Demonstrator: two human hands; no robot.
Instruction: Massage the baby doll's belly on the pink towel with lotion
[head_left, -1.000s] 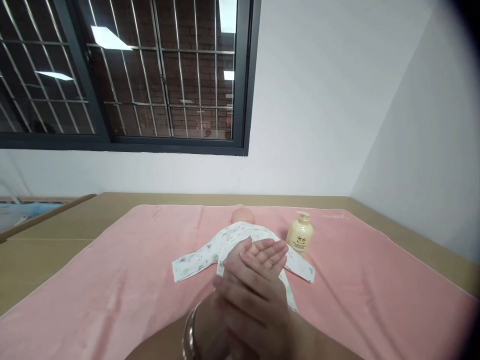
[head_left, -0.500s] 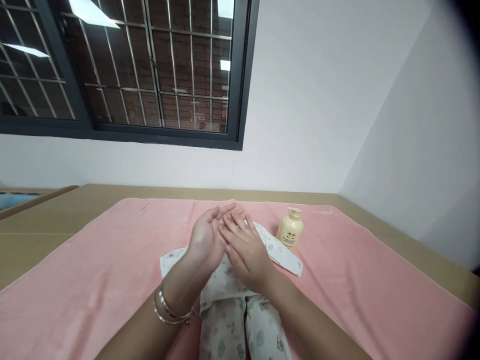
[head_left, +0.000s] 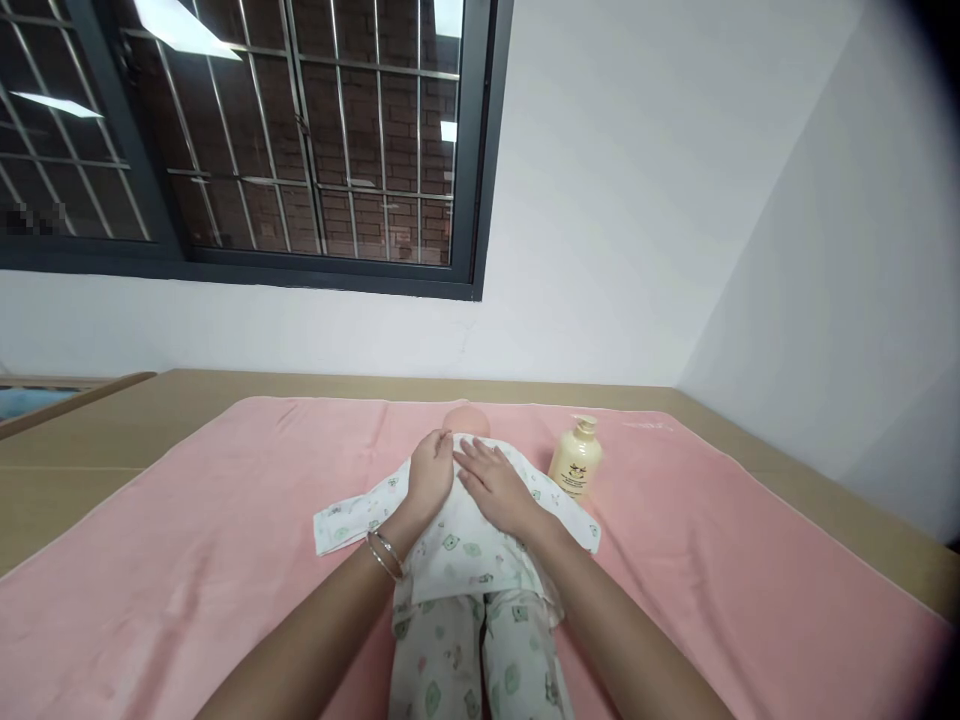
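A doll with a bald, skin-toned head (head_left: 466, 418) lies on its back, dressed in a white patterned shirt (head_left: 480, 565) and matching trousers (head_left: 435, 655). My left hand (head_left: 433, 472), with bracelets (head_left: 385, 553) at the wrist, is on edge at the upper chest near the collar. Its fingers are curled together, and what is inside them, if anything, is hidden. Beside it my right hand (head_left: 499, 487) lies palm down on the shirt's chest, fingers outstretched and slightly apart. A pale yellow pump bottle (head_left: 576, 462) stands to the right of the doll's shoulder.
A pink blanket (head_left: 247, 520) with shallow creases covers most of the tan surface (head_left: 112, 440) under the doll. Behind it rises a white wall (head_left: 600, 220) with a dark-framed, barred window (head_left: 480, 200). Another wall (head_left: 847, 330) closes off the right side.
My hands were pressed together, palm to palm, above the doll's chest. They have parted and come down onto the shirt. The doll's head and both sleeves now show more.
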